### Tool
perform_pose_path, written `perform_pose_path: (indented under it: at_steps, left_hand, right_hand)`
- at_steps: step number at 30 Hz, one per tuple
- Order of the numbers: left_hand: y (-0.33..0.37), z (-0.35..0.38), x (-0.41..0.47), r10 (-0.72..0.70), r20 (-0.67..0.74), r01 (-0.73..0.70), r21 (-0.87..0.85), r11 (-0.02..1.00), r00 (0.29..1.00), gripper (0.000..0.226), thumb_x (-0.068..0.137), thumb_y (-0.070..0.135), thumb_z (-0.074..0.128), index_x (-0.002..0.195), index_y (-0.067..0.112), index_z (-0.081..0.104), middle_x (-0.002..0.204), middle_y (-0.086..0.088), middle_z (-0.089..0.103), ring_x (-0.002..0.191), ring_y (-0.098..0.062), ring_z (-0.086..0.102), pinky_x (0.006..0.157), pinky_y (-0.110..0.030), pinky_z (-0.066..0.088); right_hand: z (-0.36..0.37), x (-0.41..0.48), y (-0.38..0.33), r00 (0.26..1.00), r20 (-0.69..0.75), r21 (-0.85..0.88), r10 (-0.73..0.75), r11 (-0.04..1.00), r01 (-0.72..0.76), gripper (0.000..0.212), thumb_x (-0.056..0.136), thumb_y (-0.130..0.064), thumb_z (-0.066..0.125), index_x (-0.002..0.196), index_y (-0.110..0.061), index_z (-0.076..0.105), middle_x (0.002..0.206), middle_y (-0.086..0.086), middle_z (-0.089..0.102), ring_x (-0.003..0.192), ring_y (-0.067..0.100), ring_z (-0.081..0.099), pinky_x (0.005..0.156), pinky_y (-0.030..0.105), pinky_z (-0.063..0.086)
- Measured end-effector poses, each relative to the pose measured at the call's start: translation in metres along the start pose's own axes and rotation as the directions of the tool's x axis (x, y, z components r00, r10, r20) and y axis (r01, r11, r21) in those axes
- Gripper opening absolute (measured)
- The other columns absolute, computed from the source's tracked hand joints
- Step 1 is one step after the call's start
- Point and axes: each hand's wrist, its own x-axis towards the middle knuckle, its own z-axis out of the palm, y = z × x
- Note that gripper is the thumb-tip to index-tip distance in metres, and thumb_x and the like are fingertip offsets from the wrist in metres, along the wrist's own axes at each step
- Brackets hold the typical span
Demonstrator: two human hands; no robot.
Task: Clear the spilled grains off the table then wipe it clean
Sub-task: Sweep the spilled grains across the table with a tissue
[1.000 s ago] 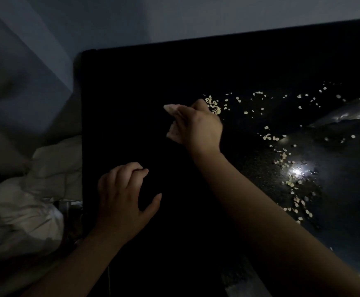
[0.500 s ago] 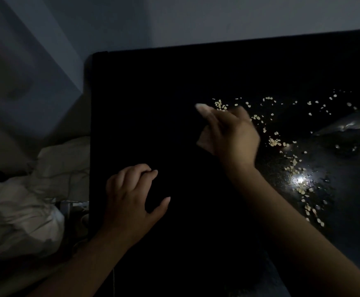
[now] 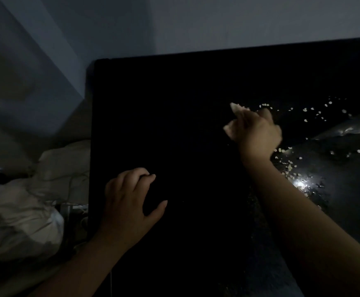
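Black glossy table [image 3: 174, 125] carries pale grains [image 3: 290, 168] scattered over its right half. Right hand [image 3: 257, 130] curls at their left edge, grip unclear; left hand [image 3: 127, 202] rests loosely spread, empty. Sweeping carelessly in this dimness could flick grains off the edge

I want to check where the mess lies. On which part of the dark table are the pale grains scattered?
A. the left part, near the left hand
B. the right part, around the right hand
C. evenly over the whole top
B: the grains lie on the right part of the table, around the right hand; the surface near the left hand shows none.
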Motion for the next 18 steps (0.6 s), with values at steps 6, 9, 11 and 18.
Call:
perform_pose_path:
  at_steps: [6,9,11,18]
  left_hand:
    - [0.004,-0.004,0.002,-0.023,0.03,0.023,0.011,1.0,0.999,0.053,0.081,0.056,0.049,0.12,0.019,0.054,0.123,-0.002,0.05,0.114,-0.029,0.048,0.088,-0.053,0.043]
    - [0.006,-0.006,0.004,-0.033,0.056,0.031,0.046,0.998,0.998,0.055,0.08,0.056,0.049,0.117,0.016,0.058,0.121,-0.003,0.051,0.111,-0.03,0.048,0.087,-0.052,0.044]
    - [0.007,-0.006,0.004,-0.043,0.058,0.041,0.045,0.998,0.997,0.056,0.08,0.056,0.048,0.117,0.016,0.058,0.121,-0.003,0.051,0.11,-0.028,0.047,0.087,-0.051,0.043]
    - [0.01,-0.007,0.004,-0.044,0.054,0.042,0.042,0.998,0.998,0.057,0.082,0.055,0.047,0.115,0.012,0.061,0.12,-0.007,0.054,0.109,-0.033,0.05,0.085,-0.05,0.043]
  right_hand:
    - [-0.038,-0.021,0.066,0.98,-0.066,-0.04,0.186,0.981,-0.189,0.035,0.081,-0.047,0.065,0.11,-0.028,0.07,0.099,0.007,0.06,0.078,0.03,0.061,0.08,0.04,0.045]
    - [-0.048,-0.027,0.064,0.97,-0.108,0.067,0.219,0.975,-0.213,0.037,0.09,-0.056,0.054,0.104,-0.027,0.073,0.097,0.002,0.059,0.079,0.026,0.061,0.072,0.032,0.043]
    - [-0.051,-0.033,0.041,0.976,-0.14,0.147,0.164,0.979,-0.143,0.036,0.092,-0.055,0.052,0.104,-0.028,0.073,0.091,0.002,0.058,0.076,0.025,0.059,0.065,0.031,0.043]
    - [-0.007,-0.059,-0.042,0.962,0.014,0.177,-0.272,0.948,0.265,0.029,0.086,-0.035,0.064,0.113,-0.032,0.069,0.083,0.002,0.058,0.067,0.021,0.058,0.063,0.031,0.04]
